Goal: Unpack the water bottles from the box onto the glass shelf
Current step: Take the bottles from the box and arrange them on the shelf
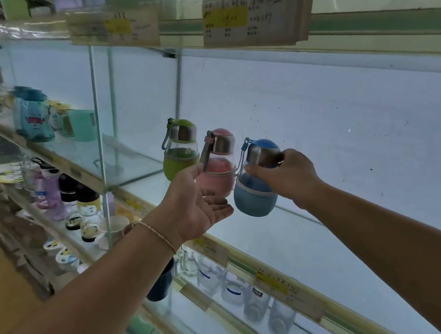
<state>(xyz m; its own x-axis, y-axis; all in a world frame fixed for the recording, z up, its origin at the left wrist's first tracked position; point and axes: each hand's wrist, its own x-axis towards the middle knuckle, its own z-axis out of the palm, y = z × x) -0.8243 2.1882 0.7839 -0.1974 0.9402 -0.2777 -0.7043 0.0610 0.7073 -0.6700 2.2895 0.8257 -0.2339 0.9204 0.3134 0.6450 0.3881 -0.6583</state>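
My R hand (288, 176) has its fingers curled round the steel collar of the round blue-sleeved glass water bottle (255, 195), holding it tilted just beside the pink-sleeved bottle (220, 164) over the glass shelf (261, 233) (can't tell if its base touches). L hand (193, 205) lies palm up, fingers straight and together, in front of the pink one. The green-sleeved bottle (177, 155) stands upright on the shelf, to the pink one's left.

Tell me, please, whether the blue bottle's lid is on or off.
On: the lid caps the blue bottle, which the right hand holds at the neck.
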